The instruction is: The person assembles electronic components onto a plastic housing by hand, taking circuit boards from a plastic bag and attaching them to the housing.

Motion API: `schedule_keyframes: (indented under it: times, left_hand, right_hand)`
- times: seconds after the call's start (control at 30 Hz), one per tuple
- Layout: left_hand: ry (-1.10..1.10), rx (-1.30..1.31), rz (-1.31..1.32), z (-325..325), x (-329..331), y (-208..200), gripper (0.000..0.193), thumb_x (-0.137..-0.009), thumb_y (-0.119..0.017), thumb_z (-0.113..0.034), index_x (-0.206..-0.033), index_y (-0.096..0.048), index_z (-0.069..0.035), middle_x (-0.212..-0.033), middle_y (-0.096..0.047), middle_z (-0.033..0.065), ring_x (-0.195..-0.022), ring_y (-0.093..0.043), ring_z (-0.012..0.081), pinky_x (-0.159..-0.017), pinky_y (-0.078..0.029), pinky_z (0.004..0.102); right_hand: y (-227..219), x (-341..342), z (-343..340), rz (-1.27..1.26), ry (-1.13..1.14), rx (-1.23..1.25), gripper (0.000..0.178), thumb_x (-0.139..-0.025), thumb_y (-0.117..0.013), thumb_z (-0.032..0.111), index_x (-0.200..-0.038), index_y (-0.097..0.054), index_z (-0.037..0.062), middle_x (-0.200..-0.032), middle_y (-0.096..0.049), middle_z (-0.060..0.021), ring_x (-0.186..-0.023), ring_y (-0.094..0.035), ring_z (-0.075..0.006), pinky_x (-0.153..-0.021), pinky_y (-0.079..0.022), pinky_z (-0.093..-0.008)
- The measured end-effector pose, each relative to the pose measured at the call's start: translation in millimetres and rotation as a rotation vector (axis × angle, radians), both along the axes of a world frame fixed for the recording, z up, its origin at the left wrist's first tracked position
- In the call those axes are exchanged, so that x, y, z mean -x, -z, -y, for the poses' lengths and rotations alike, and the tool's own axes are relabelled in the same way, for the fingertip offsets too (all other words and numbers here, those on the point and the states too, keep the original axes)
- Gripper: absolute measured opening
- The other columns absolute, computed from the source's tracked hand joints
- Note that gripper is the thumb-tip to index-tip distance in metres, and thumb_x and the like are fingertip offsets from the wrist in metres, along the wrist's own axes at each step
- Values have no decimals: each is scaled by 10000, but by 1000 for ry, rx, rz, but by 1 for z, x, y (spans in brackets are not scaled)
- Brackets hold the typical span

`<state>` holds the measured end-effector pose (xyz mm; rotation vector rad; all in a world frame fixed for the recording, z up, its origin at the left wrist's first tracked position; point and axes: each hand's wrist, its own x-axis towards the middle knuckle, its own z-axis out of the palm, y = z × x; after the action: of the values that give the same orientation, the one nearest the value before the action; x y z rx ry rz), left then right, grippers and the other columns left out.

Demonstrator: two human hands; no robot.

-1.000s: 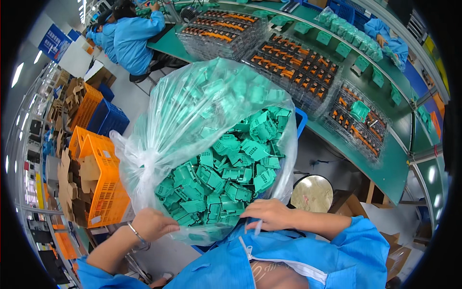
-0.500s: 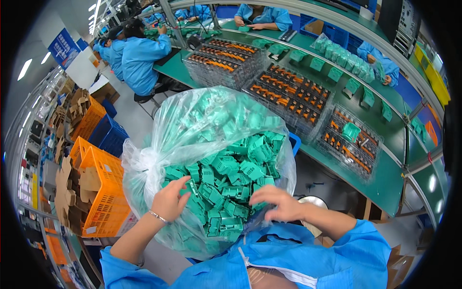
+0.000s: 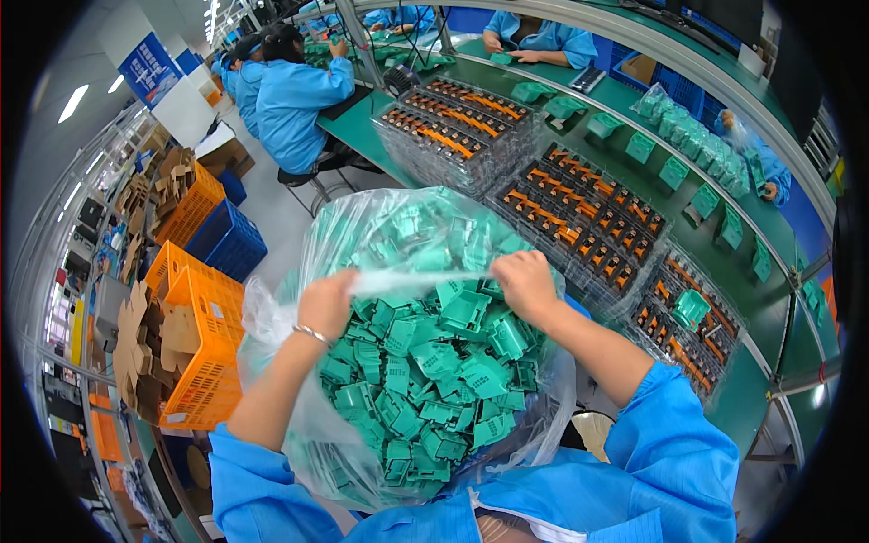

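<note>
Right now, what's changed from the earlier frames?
Left hand and right hand moved forward from the clear bag's near side to its opening's far edge, gripping it stretched between them. Green parts still fill the bag; nearer orange crate still left of it.

Off to the right, a green-topped workbench (image 3: 744, 391) runs beneath a silvery metal frame (image 3: 360, 47), and I can see a dark-seated stool (image 3: 297, 177) on the grey floor (image 3: 282, 220). Metal shelving (image 3: 72, 365) stands along the left; farther back, a blue sign (image 3: 149, 71) shows above a white partition (image 3: 185, 114), under bright ceiling lights (image 3: 73, 103).
</note>
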<state>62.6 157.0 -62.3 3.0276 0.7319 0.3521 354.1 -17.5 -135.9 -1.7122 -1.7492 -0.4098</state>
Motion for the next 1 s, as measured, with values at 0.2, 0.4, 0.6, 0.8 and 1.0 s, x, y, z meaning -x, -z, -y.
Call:
schedule_keyframes:
  times: [0.2,0.4,0.6,0.8,1.0]
  left_hand:
    - [-374,30,-55,-38,-55,-11,294,-778,-519,-78,-1021,-618,-210,-845,-645,153,-752,-612,365,-644,-482,460]
    - [-434,-3,-21,-64,-57,7,299,-774,-503,-67,-1007,-628,-206,-881,-658,113,-790,-624,317,-681,-496,421]
    - [-167,-5,30,-31,-44,8,281,-760,-537,-39,-1009,-643,-115,-1038,-639,65,-964,-597,262,-805,-489,344]
    - [-246,51,-33,35,-18,-59,605,-660,-719,-167,-1229,-512,-160,-1283,-459,136,-1214,-390,364,-992,-327,480]
    - [-210,-18,-87,70,46,-40,724,-612,-768,-233,-1268,-467,-176,-1336,-366,172,-1272,-285,399,-1000,-216,601]
  right_hand:
    - [-5,-50,-37,-280,97,106,53,-753,-536,63,-786,-549,102,-640,-607,-94,-596,-599,-303,-544,-445,-433]
    - [-2,-74,-83,-552,90,246,56,-816,-534,123,-833,-568,82,-690,-622,-143,-629,-599,-346,-573,-456,-449]
    - [23,-98,-107,-966,78,419,170,-868,-509,205,-826,-601,68,-674,-631,-105,-663,-629,-272,-599,-475,-367]
    - [6,-59,-73,-772,-5,540,168,-848,-568,232,-874,-616,73,-772,-653,-128,-749,-634,-305,-681,-485,-401]
    - [-43,-13,-25,-573,-56,452,357,-758,-692,225,-1056,-569,71,-1053,-596,-115,-993,-547,-302,-852,-422,-385]
